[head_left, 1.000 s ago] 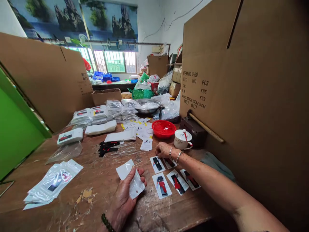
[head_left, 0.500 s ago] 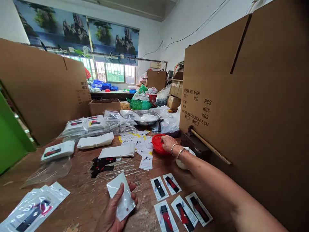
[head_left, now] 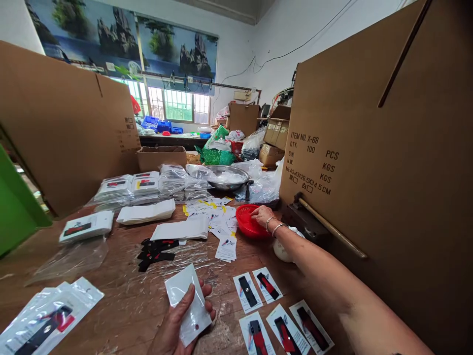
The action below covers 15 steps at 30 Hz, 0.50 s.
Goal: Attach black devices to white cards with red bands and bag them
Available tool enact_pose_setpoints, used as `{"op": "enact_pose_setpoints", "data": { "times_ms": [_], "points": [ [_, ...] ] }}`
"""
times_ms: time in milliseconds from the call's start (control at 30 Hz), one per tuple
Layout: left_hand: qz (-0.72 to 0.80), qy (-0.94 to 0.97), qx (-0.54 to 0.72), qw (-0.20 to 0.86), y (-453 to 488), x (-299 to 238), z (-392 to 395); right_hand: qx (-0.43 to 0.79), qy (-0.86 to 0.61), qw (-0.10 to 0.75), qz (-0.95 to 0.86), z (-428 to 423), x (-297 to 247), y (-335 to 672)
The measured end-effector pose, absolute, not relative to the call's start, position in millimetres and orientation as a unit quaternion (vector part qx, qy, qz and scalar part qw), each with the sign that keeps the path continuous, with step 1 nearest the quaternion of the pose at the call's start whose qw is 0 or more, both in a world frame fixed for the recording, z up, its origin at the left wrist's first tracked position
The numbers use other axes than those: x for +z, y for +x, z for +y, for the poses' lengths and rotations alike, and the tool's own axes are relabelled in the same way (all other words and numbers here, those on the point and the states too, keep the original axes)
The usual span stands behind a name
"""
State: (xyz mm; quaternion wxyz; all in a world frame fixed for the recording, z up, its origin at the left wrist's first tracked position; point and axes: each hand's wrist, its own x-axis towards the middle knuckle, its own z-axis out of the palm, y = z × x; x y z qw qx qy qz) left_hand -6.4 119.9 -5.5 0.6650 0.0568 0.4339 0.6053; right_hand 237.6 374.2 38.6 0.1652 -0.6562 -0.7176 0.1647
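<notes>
My left hand (head_left: 177,323) grips an empty white plastic pouch (head_left: 187,301) low over the wooden table, thumb laid across its front. My right hand (head_left: 261,215) reaches out into the red plastic basket (head_left: 247,227), fingers curled down inside it; what they touch is hidden. Two bracelets sit on that wrist. Several printed cards with black and red clips (head_left: 258,287) lie on the table between the hands. A white lidded cup (head_left: 281,250) stands partly hidden under my right forearm.
A big cardboard box (head_left: 369,162) rises at the right, another (head_left: 66,123) at the left. Filled pouches (head_left: 48,323) lie at the near left, black clips (head_left: 155,250) mid-table, white stacks (head_left: 146,212) and loose cards (head_left: 218,217) behind, then a metal bowl (head_left: 224,179).
My right hand left the cards near the cup and travelled forward into the red basket. The left hand kept the pouch. The view tilted up a little.
</notes>
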Motion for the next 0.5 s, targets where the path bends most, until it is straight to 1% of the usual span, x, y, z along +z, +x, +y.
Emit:
{"op": "enact_pose_setpoints", "data": {
  "times_ms": [133,267,400,500],
  "points": [
    [0.438,0.066,0.605,0.662,-7.7,-7.4,119.2,0.243,-0.674,0.229,-0.659,376.0,42.8,240.9],
    [0.432,0.074,0.605,0.665,-8.4,-7.0,117.7,0.310,-0.661,0.295,-0.617,376.3,45.1,242.5],
    [0.434,0.076,0.609,0.659,-7.9,-4.5,116.1,0.340,-0.642,0.342,-0.596,377.8,43.9,245.6],
    [0.438,0.071,0.608,0.658,-7.1,-2.4,115.6,0.358,-0.629,0.361,-0.589,379.9,40.9,246.6]
  ]
}}
